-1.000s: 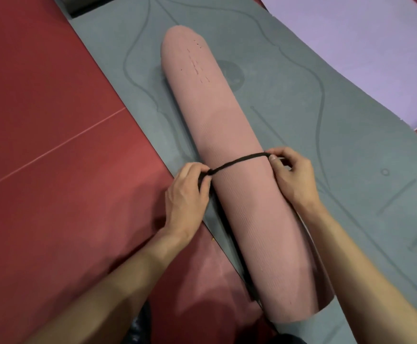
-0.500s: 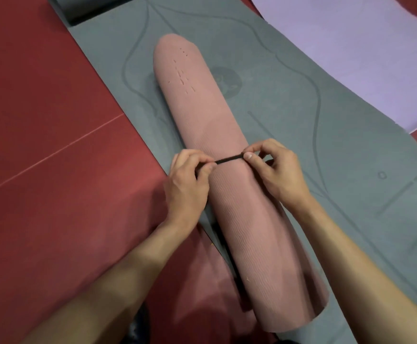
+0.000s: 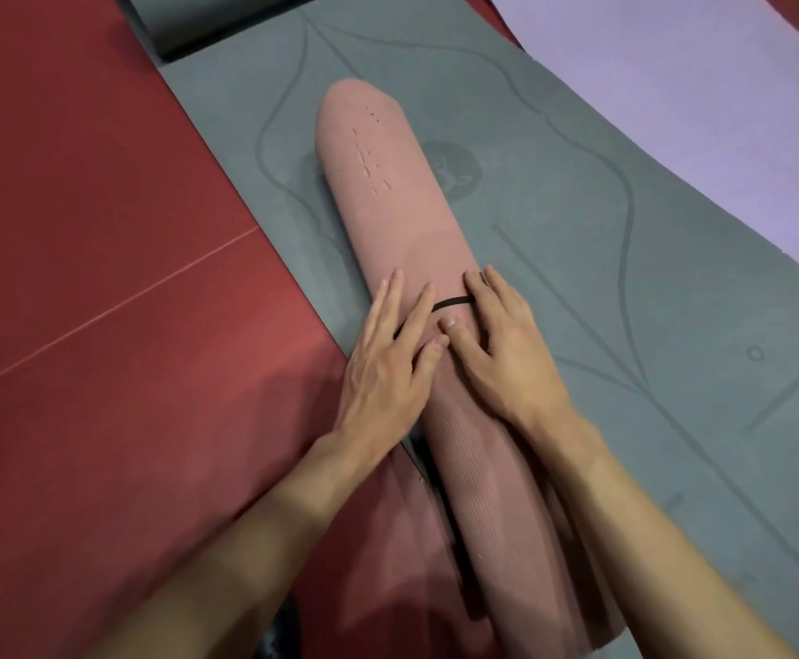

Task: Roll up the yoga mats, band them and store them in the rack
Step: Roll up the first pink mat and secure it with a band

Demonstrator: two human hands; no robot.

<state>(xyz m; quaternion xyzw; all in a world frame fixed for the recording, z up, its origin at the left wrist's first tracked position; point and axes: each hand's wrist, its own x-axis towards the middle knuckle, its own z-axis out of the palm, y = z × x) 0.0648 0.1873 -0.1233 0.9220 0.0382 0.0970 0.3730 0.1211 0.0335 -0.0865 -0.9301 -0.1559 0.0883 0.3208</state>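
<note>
Hands are lying flat, fingers straight, on the rolled pink foam yoga mat (image 3: 388, 192) atop an unrolled grey mat (image 3: 625, 230); left hand (image 3: 388, 368) and right hand (image 3: 502, 344) are no longer pinching the thin black elastic band (image 3: 452, 303), apparently seated mid-roll. Racking is waiting.

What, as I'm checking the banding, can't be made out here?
Head view only.
Black band: just a short stretch shows; the left hand, right hand and pink rolled mat hide the rest.
Mat's near end: blurred, partly behind the right forearm.
Rack: out of frame.
</note>
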